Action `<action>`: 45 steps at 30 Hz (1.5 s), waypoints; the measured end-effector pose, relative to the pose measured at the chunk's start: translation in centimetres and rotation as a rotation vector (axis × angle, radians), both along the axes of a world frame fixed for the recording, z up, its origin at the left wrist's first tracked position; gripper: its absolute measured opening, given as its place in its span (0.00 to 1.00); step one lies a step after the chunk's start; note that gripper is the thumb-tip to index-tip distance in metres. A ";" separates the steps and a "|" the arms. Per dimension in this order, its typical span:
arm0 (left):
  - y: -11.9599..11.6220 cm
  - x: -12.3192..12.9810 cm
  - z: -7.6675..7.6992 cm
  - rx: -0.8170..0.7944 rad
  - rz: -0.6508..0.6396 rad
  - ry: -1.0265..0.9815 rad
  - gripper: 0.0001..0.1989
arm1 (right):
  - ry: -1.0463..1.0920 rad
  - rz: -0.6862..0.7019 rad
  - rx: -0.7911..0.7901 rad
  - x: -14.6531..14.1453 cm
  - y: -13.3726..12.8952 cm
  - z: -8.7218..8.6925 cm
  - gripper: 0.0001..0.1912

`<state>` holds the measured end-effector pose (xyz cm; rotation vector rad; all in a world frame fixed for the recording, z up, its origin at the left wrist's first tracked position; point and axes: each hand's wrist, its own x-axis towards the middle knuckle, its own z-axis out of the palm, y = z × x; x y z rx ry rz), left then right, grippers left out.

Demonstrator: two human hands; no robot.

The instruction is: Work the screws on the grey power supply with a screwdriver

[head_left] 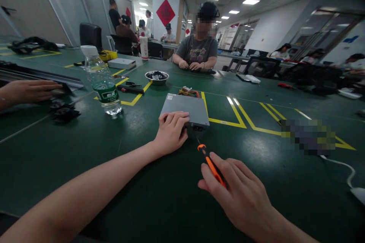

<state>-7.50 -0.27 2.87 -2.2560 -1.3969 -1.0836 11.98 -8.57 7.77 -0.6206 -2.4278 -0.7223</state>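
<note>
A grey metal computer power supply [188, 107] lies on the green table, a bundle of coloured wires [188, 92] behind it. Over its near left corner rests my left hand [172, 131], fingers on the top and thumb at the front side, gripping it. My right hand [232, 184] holds an orange and black screwdriver [212, 168] by the handle. Its thin shaft points at the near side of the power supply, where a dark socket [197, 127] shows. Whether the tip touches the casing I cannot tell.
Left of me stands a water bottle [102, 83], with a co-worker's hand [28, 93] and black parts [63, 112] beyond. Farther back are a metal bowl [156, 77] of small parts and a black tool [130, 89]. A co-worker [198, 47] sits opposite. Yellow tape [225, 122] marks the table.
</note>
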 end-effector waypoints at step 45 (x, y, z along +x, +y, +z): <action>0.1 0.1 -0.2 0.011 0.001 -0.006 0.12 | -0.070 -0.108 0.004 -0.3 -1.0 -0.2 0.14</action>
